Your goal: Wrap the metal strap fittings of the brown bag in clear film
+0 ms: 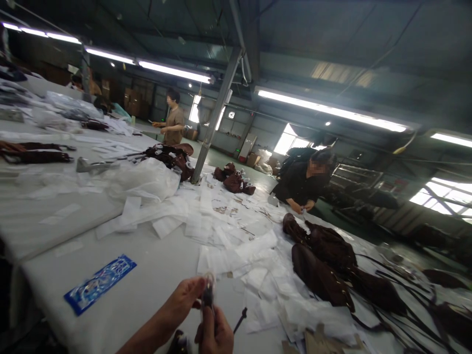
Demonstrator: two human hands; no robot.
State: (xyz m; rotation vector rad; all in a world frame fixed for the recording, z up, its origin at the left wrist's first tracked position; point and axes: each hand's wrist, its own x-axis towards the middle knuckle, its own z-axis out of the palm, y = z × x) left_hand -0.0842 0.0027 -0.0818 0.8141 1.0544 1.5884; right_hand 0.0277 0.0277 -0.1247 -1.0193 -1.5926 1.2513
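Observation:
My left hand (180, 302) and my right hand (214, 334) meet at the bottom edge, over the white table (147, 275). Both pinch a small clear plastic packet (208, 290) with something dark inside, held upright between them. A thin dark strap end (240, 319) lies on the table just right of my right hand. A blue printed packet (99, 283) lies flat to the left of my hands.
White paper slips and plastic bags (221, 236) litter the table. Dark brown leather bags (324, 265) with straps lie to the right, more (173, 157) further back. A person in black (302, 182) bends over the far side; another person (174, 123) stands behind. A steel post (214, 118) rises from the table.

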